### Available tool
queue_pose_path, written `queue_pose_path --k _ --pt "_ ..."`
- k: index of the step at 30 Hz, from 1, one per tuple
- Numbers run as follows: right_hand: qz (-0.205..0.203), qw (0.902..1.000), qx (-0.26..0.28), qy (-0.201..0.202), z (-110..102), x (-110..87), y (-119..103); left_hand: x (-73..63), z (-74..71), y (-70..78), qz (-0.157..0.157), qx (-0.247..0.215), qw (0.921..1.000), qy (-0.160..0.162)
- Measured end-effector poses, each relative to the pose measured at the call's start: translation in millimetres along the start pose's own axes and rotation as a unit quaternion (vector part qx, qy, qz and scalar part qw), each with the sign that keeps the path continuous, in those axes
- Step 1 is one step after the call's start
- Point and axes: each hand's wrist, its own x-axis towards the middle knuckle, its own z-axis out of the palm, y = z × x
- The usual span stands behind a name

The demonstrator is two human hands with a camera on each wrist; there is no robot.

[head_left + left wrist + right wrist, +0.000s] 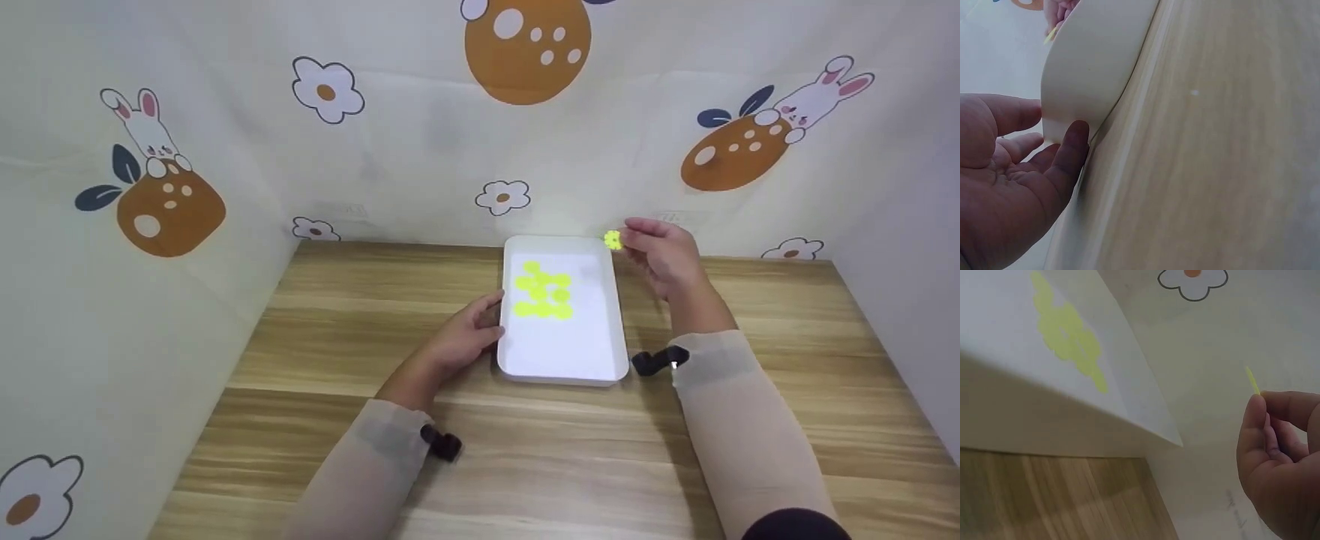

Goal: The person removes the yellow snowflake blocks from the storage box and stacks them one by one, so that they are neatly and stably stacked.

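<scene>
A white rectangular tray [562, 349] lies on the wooden tabletop, with several flat yellow snowflake discs [538, 292] clustered in its far half. My right hand [664, 255] pinches one more yellow snowflake disc [613, 240] between thumb and index finger, over the tray's far right corner. Seen edge-on in the right wrist view, that disc [1252, 381] sticks out as a thin strip past the fingertips. At the tray's left wall, my left hand [466, 334] rests its fingertips and thumb [1075, 138] against the outside, fingers spread apart.
Behind the table hangs a pale cloth [420, 142] printed with rabbits, oranges and flowers, meeting the table's back edge. Pale walls flank both sides. Black wrist cameras [442, 444] sit at the sleeve cuffs. Wooden tabletop [360, 315] extends around the tray.
</scene>
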Motion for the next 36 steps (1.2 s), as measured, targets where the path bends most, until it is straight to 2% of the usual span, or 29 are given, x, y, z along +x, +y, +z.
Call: queue_pose_path --k 6,14,19,26,36 --pt "-0.007 0.9991 0.041 0.004 -23 -12.8 4 -0.7 0.5 0.7 0.005 -0.007 0.9999 -0.006" --pt "0.006 0.9988 0.040 0.026 -48 -24.4 6 1.6 0.8 0.3 0.002 -0.001 1.0000 -0.005" --pt "0.025 0.9985 0.019 0.045 -62 -29.2 9 2.5 0.3 -0.9 0.006 -0.002 1.0000 -0.006" --pt "0.039 0.9962 0.058 0.053 -70 -27.0 20 0.3 -1.1 -1.6 0.008 -0.009 0.9999 -0.007" --pt "0.060 0.9945 0.074 0.043 -83 -21.2 32 2.4 -1.7 -1.9 -0.004 -0.006 0.9999 -0.007"
